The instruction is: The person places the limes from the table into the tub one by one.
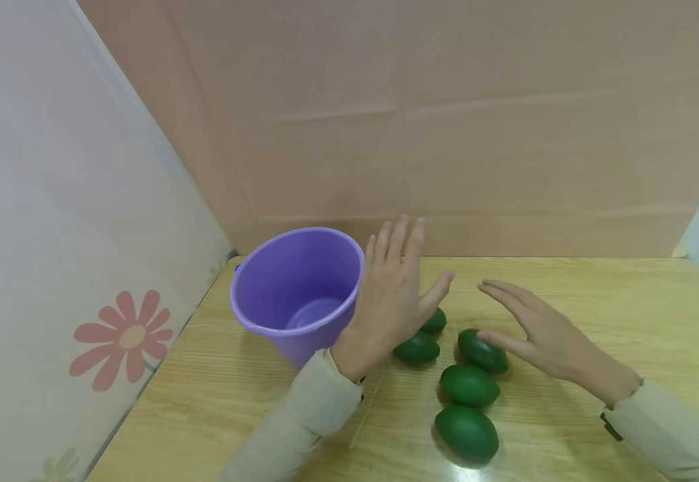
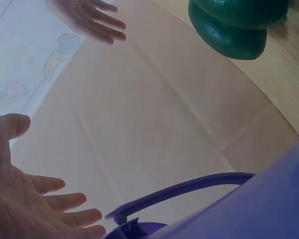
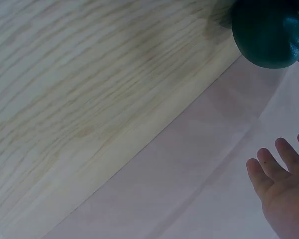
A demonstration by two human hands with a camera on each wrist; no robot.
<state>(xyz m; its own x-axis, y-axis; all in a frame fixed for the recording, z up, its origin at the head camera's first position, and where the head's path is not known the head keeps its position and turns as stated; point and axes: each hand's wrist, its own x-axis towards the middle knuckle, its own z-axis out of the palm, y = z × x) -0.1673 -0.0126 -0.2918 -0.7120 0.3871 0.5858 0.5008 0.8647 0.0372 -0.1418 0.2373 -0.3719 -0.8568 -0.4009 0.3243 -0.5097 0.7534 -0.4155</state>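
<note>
A purple bucket (image 1: pixel 292 328) stands upright on the left of the table, and its inside shows bare. My left hand (image 1: pixel 388 294) is held up beside the bucket's right rim, fingers straight and thumb spread, holding nothing. Behind and below that hand lie two smooth green fruits, lime-like in shape, the nearer one (image 1: pixel 417 349) partly hidden. Three more run in a line towards me: a far fruit (image 1: pixel 482 351), a middle fruit (image 1: pixel 469 385) and a front fruit (image 1: pixel 467 434). My right hand (image 1: pixel 542 335) hovers near the far one with extended fingers; whether its thumb touches the fruit I cannot tell.
The light wooden table (image 1: pixel 596 294) ends at a beige backdrop (image 1: pixel 506 134). A pale wall with a pink flower print (image 1: pixel 132 337) borders the left side. The bucket's purple handle (image 2: pixel 184 191) shows in the left wrist view.
</note>
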